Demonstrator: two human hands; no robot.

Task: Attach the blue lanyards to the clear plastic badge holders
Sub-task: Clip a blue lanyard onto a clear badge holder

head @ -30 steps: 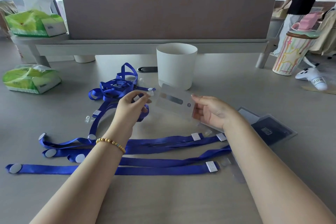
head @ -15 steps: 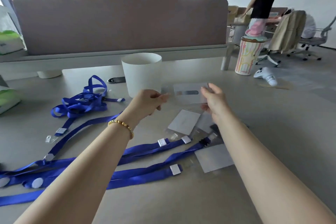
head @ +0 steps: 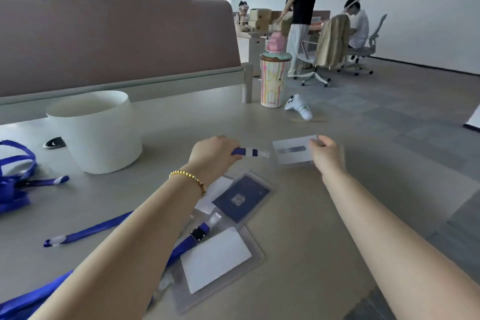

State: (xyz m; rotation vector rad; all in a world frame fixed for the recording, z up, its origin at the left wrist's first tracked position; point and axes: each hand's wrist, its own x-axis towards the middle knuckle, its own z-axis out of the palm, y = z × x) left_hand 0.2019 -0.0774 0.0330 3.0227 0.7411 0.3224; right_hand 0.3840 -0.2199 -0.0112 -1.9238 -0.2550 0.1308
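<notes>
My left hand [head: 214,154] grips the end of a blue lanyard [head: 248,151], whose white band and clear tab point right. My right hand [head: 326,154] pinches a clear badge holder [head: 292,152] by its right edge, held above the table. The lanyard's tab nearly touches the holder's left edge. More badge holders lie on the table under my arms: one with a dark blue card [head: 241,199] and one with a white card [head: 215,258]. Other blue lanyards [head: 91,230] stretch across the table at the left, and a tangled bunch [head: 14,176] lies at the far left.
A white round container [head: 96,132] stands left of my hands, a small black object [head: 53,143] beside it. A pink-brown desk divider [head: 117,41] runs along the back. A striped cup [head: 274,80] and a white toy [head: 298,108] sit far right. People stand and sit beyond.
The view has swung to the right. My hands have drawn apart, so the lanyard end in my left hand now shows beside the holder.
</notes>
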